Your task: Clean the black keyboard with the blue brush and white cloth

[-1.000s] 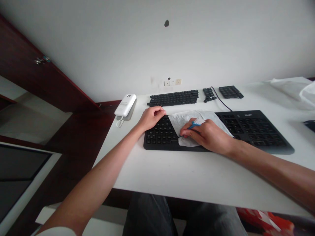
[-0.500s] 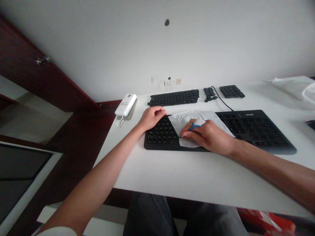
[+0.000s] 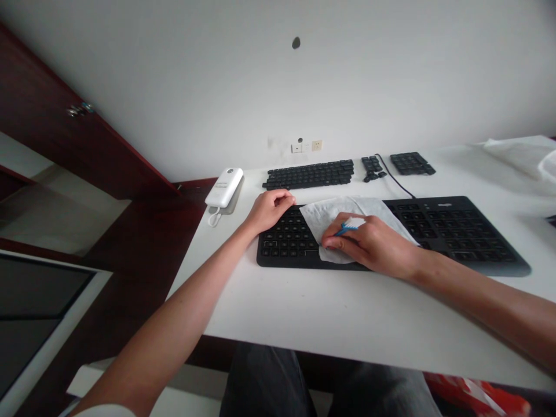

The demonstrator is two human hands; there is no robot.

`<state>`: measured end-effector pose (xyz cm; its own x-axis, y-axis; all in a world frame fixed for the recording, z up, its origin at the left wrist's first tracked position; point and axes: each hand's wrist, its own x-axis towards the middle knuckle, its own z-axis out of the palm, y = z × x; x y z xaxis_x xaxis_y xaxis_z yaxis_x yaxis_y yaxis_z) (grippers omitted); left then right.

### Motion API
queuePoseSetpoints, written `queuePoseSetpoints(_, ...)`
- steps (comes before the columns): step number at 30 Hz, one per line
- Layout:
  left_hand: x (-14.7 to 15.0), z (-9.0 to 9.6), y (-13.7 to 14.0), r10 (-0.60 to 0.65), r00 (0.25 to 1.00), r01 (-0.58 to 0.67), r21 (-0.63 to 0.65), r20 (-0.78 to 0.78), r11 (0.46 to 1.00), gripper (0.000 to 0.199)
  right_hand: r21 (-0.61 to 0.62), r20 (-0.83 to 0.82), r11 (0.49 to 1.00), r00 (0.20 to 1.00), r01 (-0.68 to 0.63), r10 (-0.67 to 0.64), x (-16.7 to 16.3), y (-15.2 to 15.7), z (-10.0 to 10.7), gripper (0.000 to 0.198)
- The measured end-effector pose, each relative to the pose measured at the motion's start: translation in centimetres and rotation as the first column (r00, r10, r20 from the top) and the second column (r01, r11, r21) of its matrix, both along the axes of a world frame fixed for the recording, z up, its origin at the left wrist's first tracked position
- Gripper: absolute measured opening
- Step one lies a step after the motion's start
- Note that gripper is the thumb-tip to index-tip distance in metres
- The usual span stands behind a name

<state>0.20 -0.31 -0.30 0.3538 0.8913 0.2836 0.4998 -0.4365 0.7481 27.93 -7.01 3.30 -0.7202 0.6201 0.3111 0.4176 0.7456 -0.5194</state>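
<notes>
The right hand (image 3: 369, 243) is clamped on a small blue brush (image 3: 348, 227), white bristles up, over the middle of a black keyboard (image 3: 463, 217) with square key wells showing. A thin white cloth (image 3: 332, 209) lies across those wells beneath it.

With the right hand as clock centre, the left hand (image 3: 271, 208) rests between nine and ten on the keyboard's far left edge, fingers curled and thumb near the forefinger; whether it grips anything I cannot tell. Black keycaps lie in groups on the white desk (image 3: 269, 301): a long block (image 3: 309, 175) between ten and eleven, a small cluster (image 3: 372, 168) at twelve, a squarish block (image 3: 412, 163) at one. A white power bank (image 3: 223, 188) sits near ten. A translucent bag (image 3: 516, 156) lies at two, a red bag (image 3: 482, 395) at five below the desk; their contents cannot be made out.
</notes>
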Motion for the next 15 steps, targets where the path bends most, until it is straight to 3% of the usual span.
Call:
queuePoseSetpoints(9,0.0,-0.1,0.0,-0.007,1.000,0.007,0.003,-0.003,1.000,0.033,-0.022,-0.017,1.000,1.000,-0.013,0.013,-0.1,0.0,0.0,0.034)
queuePoseSetpoints(15,0.0,0.1,0.0,-0.005,1.000,0.005,0.007,-0.011,1.000,0.033,-0.053,-0.069,0.997,0.996,0.061,-0.064,1.0,0.5,0.3,0.045)
